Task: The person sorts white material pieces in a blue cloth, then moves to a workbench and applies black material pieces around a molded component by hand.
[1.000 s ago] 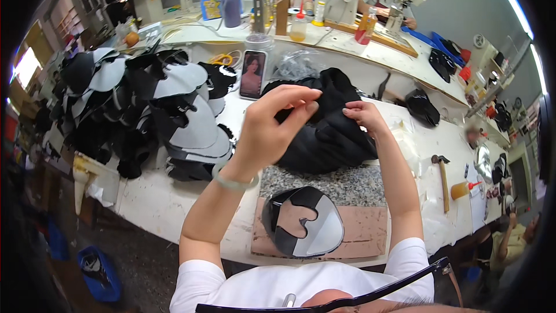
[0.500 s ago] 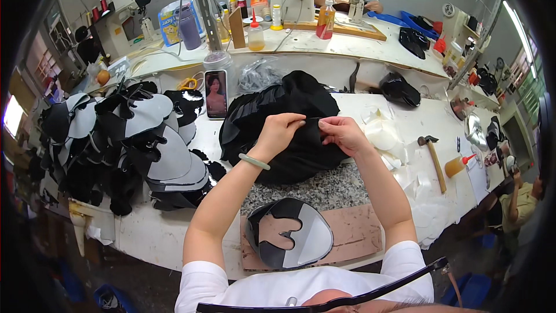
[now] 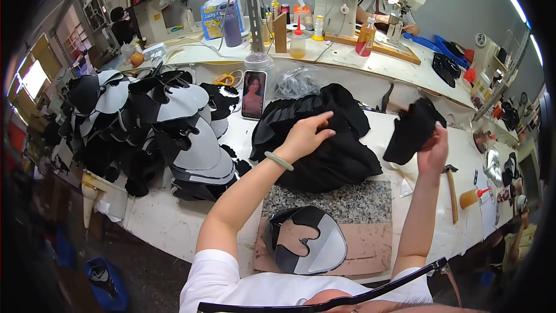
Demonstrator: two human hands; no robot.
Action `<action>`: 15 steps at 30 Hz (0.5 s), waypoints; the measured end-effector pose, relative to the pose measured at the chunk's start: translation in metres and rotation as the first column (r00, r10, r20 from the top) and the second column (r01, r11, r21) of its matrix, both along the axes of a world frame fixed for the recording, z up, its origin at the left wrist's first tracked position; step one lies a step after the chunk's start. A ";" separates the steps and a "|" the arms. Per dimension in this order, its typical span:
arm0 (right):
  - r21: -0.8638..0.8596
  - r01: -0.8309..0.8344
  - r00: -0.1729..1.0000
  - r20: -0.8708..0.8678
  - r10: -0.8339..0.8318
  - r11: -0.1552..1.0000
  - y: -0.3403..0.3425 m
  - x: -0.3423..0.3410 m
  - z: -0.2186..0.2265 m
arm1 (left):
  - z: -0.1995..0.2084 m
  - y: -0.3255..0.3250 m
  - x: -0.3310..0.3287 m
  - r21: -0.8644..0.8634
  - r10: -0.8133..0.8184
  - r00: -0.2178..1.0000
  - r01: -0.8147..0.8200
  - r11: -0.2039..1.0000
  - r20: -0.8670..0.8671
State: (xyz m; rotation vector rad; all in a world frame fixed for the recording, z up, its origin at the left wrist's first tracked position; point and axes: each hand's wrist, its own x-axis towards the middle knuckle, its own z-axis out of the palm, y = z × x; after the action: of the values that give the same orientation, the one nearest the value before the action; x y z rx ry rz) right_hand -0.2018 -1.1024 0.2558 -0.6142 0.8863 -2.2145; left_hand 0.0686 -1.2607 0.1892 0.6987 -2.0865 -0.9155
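My right hand, raised at the right of the bench, is closed on one edge of a black fabric piece that hangs out to its left. Over the heap of black fabric pieces in the middle is my left hand, holding nothing, its index finger and thumb apart. A pale bangle circles that wrist. Close to my body, a shoe upper in black and light grey lies on a brown board, just below a speckled stone slab.
Stacked black-and-grey shoe uppers fill the left side. A phone stands upright behind the fabric. At right are a hammer and a glue bottle. Beyond the bench, a person works at a sewing machine.
My hands were together at the fabric heap. Now the right has swung out to the right with a black fabric piece; the left stays over the heap, fingers spread. The view has shifted left.
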 end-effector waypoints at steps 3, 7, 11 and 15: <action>-0.084 -0.031 0.990 -0.140 0.019 0.996 0.015 -0.011 0.006 | 0.006 -0.004 0.012 0.011 0.013 1.000 -0.013 1.000 -0.019; -0.136 0.121 0.975 -0.168 -0.143 0.983 0.020 -0.017 0.018 | 0.020 0.028 0.018 -0.024 -0.149 0.986 0.147 0.989 -0.077; -0.177 0.045 0.979 -0.187 -0.078 0.983 0.039 0.012 0.047 | 0.040 0.069 0.034 0.048 -0.221 0.973 0.224 0.973 -0.064; -0.147 -0.074 0.981 -0.189 0.046 0.986 0.064 0.031 0.066 | 0.051 0.094 0.053 0.147 -0.248 0.966 0.257 0.955 -0.074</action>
State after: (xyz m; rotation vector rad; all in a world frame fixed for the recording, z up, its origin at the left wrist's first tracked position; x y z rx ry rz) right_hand -0.1705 -1.0383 0.3218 -0.9203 0.7818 -2.2109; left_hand 0.1214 -1.1668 0.2403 0.4839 -2.1029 -1.2370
